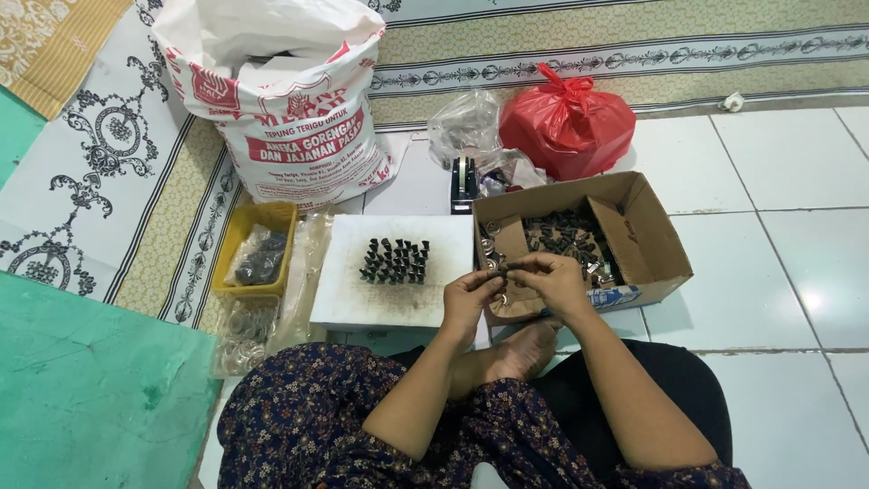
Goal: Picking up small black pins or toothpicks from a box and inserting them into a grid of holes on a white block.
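So both my hands are up together over the near left corner of the cardboard box, pinching one small dark clip [518, 266] between them. My left hand [471, 294] has its fingers curled in on the left end of it, and my right hand [554, 282] grips the right end with thumb and fingertips closed on it. The piece is tiny, so I can't tell its exact shape, just that it's dark and thin.

Right under and behind my hands is the open cardboard box [652, 237], flaps up, with a heap of dark clips and some shiny metal bits [563, 237] inside. Just left of the box sits a white board [362, 303], smudged grey, with a bunch of small black pieces [396, 261] standing on it in neat rows.

Left of the board there's a yellow plastic tray [231, 246] holding a clear bag of dark parts, and nearer to me another clear bag [246, 330] with what look like rings in it. Further back a tape dispenser [463, 179] stands between the board and the box, then a crumpled clear bag [463, 125] and a tied red plastic bag [567, 125]. Far left is a big white sack [281, 100] with red printing, open at the top. I'm sitting cross-legged on white floor tiles [778, 272], my foot [520, 351] just below my hands, and a green mat [90, 389] lies at the near left
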